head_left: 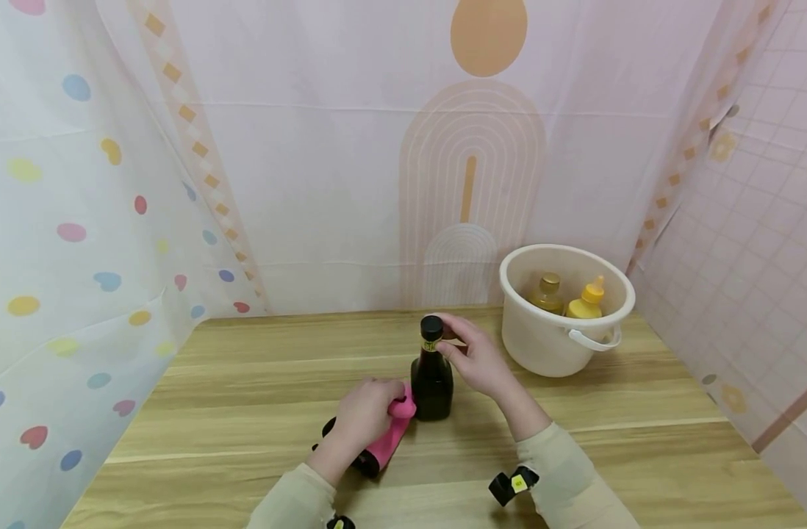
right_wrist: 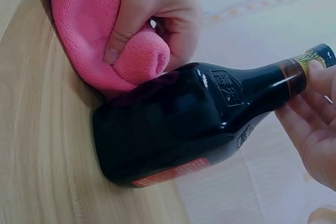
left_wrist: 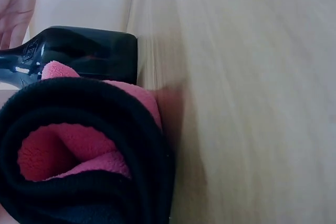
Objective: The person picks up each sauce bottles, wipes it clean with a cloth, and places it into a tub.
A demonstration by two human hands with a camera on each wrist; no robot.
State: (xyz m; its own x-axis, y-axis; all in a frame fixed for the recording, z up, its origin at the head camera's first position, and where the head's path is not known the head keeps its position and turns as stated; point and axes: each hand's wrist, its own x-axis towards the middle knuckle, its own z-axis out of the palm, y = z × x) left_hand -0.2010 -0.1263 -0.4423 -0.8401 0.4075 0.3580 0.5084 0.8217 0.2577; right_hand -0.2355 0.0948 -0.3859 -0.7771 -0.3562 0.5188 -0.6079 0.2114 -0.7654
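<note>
A dark glass bottle [head_left: 433, 386] with a black cap and a yellow neck band stands upright on the wooden table. My right hand [head_left: 472, 358] holds it by the neck, thumb on the band in the right wrist view. From the left, my left hand [head_left: 367, 413] grips a bunched pink cloth [right_wrist: 86, 22] with black edging and has it against the bottle's side. In the left wrist view the cloth's black border [left_wrist: 152, 150] curls in a loop close to the camera, in front of the bottle [left_wrist: 94, 51]. A red label [right_wrist: 170, 173] shows low on the bottle.
To the right at the back stands a cream bucket [head_left: 536, 345] with its handle hanging down. Inside are a bottle with a gold cap [head_left: 547, 294] and a yellow squeeze bottle [head_left: 586, 300]. Patterned curtains [head_left: 324, 184] border the wooden table [head_left: 245, 382] at the back and sides.
</note>
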